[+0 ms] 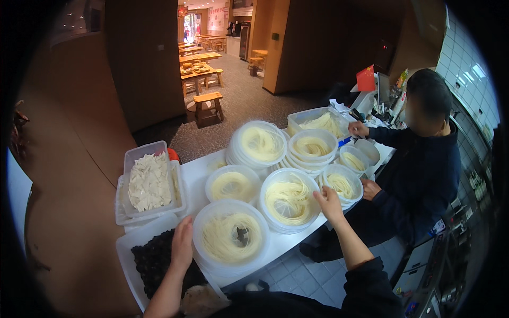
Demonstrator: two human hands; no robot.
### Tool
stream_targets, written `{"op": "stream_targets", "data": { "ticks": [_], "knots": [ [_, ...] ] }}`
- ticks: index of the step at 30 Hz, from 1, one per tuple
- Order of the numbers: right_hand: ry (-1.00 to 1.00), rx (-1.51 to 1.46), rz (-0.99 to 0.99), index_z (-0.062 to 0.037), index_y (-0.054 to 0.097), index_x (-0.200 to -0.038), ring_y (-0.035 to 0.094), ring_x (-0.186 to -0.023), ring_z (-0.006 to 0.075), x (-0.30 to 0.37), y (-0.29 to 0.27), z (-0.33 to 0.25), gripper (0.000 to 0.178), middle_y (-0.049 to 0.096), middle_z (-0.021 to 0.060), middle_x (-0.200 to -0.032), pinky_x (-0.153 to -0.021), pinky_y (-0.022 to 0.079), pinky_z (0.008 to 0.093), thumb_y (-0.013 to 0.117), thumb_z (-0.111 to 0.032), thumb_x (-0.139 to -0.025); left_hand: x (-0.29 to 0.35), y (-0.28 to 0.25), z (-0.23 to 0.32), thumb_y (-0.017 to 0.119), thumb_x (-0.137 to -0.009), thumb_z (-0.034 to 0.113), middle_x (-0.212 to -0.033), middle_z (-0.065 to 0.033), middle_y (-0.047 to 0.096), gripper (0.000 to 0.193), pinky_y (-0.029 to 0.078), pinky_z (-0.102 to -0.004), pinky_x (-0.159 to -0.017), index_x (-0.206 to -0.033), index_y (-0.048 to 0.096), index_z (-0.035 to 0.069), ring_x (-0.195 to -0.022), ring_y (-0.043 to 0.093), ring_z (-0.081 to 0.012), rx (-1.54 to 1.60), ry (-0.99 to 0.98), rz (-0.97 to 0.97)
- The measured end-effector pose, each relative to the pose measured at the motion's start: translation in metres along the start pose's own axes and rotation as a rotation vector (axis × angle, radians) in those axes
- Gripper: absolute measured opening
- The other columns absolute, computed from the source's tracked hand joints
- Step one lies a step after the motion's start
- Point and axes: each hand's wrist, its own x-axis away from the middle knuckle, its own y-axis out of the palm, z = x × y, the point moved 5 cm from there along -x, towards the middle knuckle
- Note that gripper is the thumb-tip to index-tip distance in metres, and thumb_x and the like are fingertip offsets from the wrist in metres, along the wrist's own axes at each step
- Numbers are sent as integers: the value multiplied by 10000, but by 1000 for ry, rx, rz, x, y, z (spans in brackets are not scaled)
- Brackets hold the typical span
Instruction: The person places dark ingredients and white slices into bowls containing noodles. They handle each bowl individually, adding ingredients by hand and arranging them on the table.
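Observation:
My left hand (183, 245) is open, its fingers stretched out beside the left rim of a round plastic bowl of pale noodles (217, 244). My right hand (329, 204) is open too, fingers apart at the right rim of a second noodle bowl (286, 204); whether it touches the rim I cannot tell. That bowl sits on a stack of others. Behind them are a smaller bowl of noodles (231, 185) and stacked noodle bowls (261, 144). Below my left hand stands a white tub (127, 265) of dark, round lumps.
Tubs of folded white dough pieces (150, 183) stand at the table's left end. A co-worker (424, 153) stands at the right, one hand by a small noodle bowl (342, 183), the other by a rectangular noodle tub (321, 123). Wooden tables and stools (208, 100) lie beyond.

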Motion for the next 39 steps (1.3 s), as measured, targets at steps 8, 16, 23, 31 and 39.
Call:
{"op": "stream_targets", "data": {
  "ticks": [8,16,23,31,39],
  "knots": [
    [82,-682,-274,20,587,-966,546,-801,127,-102,26,-71,324,592,92,-882,-729,450,259,589,-277,-836,-153,43,28,524,-890,241,-1098,-84,571,362,408,-272,-875,-1175,527,17,-1019,523,-147,-110,21,-301],
    [380,-296,-539,40,582,-827,514,-489,167,-168,95,-71,408,529,89,-629,-454,444,288,577,-367,-839,-289,122,20,443,-916,356,-1206,-139,547,466,370,-322,-954,-1216,513,6,-1130,495,-227,-256,-55,-310],
    [512,-451,-727,124,469,-1052,618,-643,252,-173,101,-60,515,572,212,-816,-567,563,285,581,-338,-854,-309,179,19,401,-832,623,-1370,-60,371,698,298,-448,-946,-1366,331,179,-1215,373,-269,-2,-164,-502],
    [652,-491,-777,50,427,-1159,598,-929,264,-159,132,-58,500,480,261,-1138,-730,538,314,555,-341,-874,-326,197,-7,295,-840,655,-1294,-59,469,657,301,-498,-917,-1312,423,215,-1177,410,-238,65,-278,-562],
    [516,-942,-489,56,468,-1142,602,-740,197,-194,141,-81,352,589,142,-940,-567,541,242,452,-204,-906,-355,187,-35,505,-858,469,-1099,-94,577,498,388,-307,-885,-1117,569,49,-1030,522,-188,122,-169,-283]
  ]
}}
